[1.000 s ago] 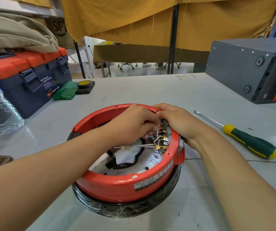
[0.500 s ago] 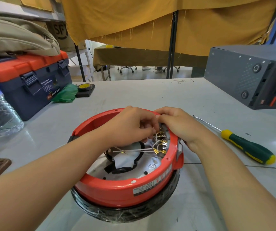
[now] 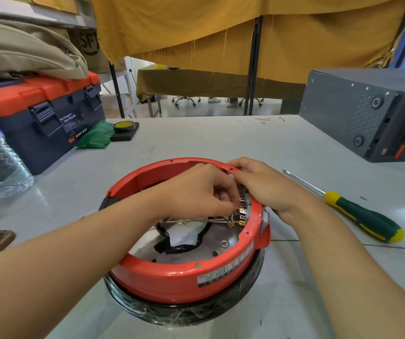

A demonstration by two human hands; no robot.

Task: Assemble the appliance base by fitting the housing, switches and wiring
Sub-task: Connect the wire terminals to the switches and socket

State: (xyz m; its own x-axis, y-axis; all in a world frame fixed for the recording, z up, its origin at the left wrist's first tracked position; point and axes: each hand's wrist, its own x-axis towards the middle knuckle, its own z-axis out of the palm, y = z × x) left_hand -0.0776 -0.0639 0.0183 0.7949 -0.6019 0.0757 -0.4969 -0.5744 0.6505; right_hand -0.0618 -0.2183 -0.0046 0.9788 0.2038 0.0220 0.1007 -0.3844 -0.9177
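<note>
Head view: my left hand (image 3: 196, 192) has dipped lower inside the red housing (image 3: 186, 280) over the last second, fingertips now pinching at the brass terminals (image 3: 236, 217), so wiring continues. Just right, my right hand (image 3: 267, 187) grips the far-right rim.

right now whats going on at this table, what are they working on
A person is wiring up a round red housing that sits on a black base ring on the grey table. Both hands are inside its right rim: the left hand pinches at the brass terminals of the switch block, while the right hand curls over the rim beside them. Thin wires run across the inside. A green-and-yellow screwdriver lies unused to the right.
</note>
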